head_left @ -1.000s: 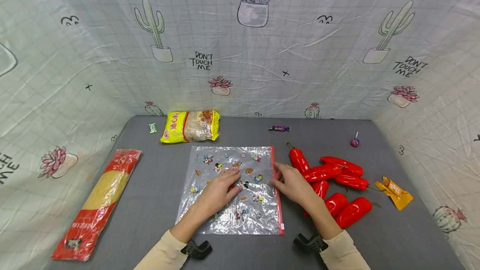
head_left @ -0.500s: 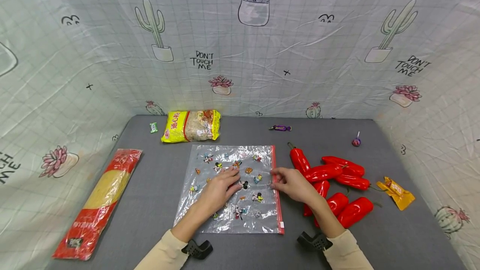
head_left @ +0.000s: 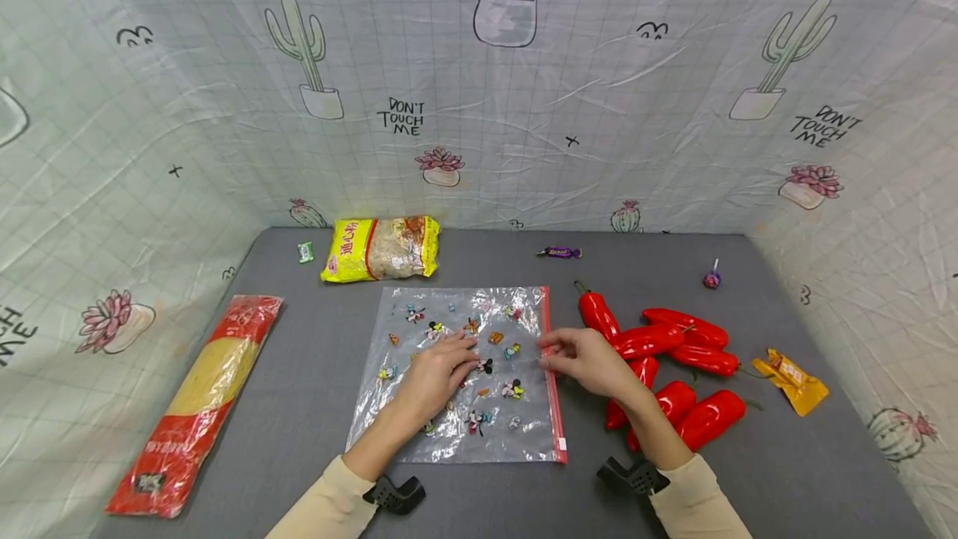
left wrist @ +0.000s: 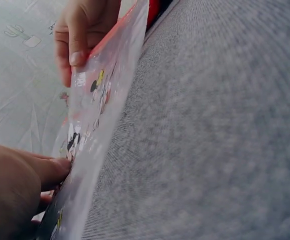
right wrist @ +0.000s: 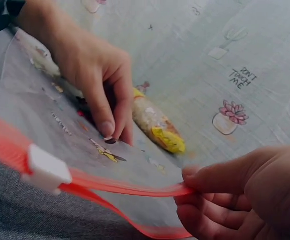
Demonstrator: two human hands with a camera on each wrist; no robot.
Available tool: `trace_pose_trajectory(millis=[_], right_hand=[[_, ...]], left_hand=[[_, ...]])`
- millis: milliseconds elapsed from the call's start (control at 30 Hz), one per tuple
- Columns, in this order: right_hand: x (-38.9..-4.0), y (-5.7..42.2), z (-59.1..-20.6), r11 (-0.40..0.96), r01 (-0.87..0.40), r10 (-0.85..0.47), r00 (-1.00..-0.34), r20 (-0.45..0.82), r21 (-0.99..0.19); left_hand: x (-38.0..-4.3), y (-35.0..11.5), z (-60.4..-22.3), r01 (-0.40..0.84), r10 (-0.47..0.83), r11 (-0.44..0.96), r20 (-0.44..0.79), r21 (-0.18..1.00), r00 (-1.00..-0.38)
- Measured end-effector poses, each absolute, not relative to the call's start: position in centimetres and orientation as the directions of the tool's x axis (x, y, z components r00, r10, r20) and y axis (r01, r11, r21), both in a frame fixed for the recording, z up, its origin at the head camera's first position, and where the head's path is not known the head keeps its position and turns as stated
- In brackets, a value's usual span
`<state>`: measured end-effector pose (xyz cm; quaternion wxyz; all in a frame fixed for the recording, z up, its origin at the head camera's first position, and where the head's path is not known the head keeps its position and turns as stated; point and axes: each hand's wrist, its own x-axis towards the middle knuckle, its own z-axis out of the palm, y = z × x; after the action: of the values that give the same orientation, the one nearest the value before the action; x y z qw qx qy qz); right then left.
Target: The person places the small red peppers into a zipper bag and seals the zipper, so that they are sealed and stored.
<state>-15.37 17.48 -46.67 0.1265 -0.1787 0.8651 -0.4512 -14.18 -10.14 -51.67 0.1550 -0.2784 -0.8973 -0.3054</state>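
A clear zip bag [head_left: 456,431] printed with cartoon figures lies flat in the middle of the grey table, its red zip edge [head_left: 555,418] to the right. My right hand [head_left: 587,360] pinches that edge between thumb and fingers. In the right wrist view, the upper red strip [right wrist: 130,190] stands apart from the lower red strip [right wrist: 157,231], and a white slider [right wrist: 49,169] sits near one end. Over the bag's middle is my left hand [head_left: 434,373], thumb and forefinger pinching the film in the right wrist view.
Several red peppers [head_left: 647,341] lie right of the bag, with an orange packet [head_left: 792,381] beyond. Behind are a yellow pasta bag [head_left: 382,249], a green sweet [head_left: 305,252], a purple sweet [head_left: 560,253] and a lollipop [head_left: 712,278]. A red noodle packet [head_left: 198,406] lies left.
My right hand has shifted slightly to the right and its fingers have closed on the red edge. My left hand stays nearly in place on the bag.
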Motion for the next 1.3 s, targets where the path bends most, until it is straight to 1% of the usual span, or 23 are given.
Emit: trace_pose_trajectory(millis=[133,267,433,533,633,733,833,1067,1300], right_hand=[[-15.4,17.5,-46.3,0.508,-0.159,-0.414,-0.907,-0.078,-0.847],[-15.1,17.3,-45.3,0.5,-0.159,-0.414,-0.907,-0.073,-0.851],[-14.3,16.7,-43.2,0.487,-0.163,-0.428,-0.901,-0.072,-0.858],[-14.1,16.5,-42.7,0.483,-0.163,-0.428,-0.901,-0.069,-0.86],[-14.5,16.6,-43.4,0.462,-0.138,-0.413,-0.908,-0.075,-0.876],[-15.1,16.9,-44.8,0.411,-0.07,-0.368,-0.925,-0.095,-0.909],[-15.6,17.1,-46.1,0.394,-0.04,-0.316,-0.944,-0.095,-0.918],[-15.7,17.2,-47.2,0.535,-0.059,-0.237,-0.968,-0.084,-0.843],[-15.5,17.2,-47.4,0.627,-0.038,-0.201,-0.973,-0.115,-0.778]], left_hand=[[-14.3,-10.0,-51.6,0.596,0.396,0.642,0.458,0.482,-0.796],[-14.3,-10.0,-51.5,0.611,0.392,0.62,0.48,0.492,-0.784],[-14.4,-9.9,-51.5,0.641,0.401,0.621,0.52,0.451,-0.755],[-14.4,-9.9,-51.5,0.653,0.408,0.622,0.534,0.432,-0.741],[-14.5,-9.9,-51.6,0.656,0.405,0.621,0.54,0.43,-0.737],[-14.5,-10.0,-51.7,0.655,0.394,0.624,0.552,0.427,-0.735],[-14.5,-10.0,-51.7,0.661,0.381,0.616,0.572,0.43,-0.727],[-14.5,-10.0,-51.5,0.68,0.358,0.592,0.614,0.433,-0.703],[-14.4,-10.2,-51.2,0.684,0.3,0.536,0.646,0.494,-0.702]])
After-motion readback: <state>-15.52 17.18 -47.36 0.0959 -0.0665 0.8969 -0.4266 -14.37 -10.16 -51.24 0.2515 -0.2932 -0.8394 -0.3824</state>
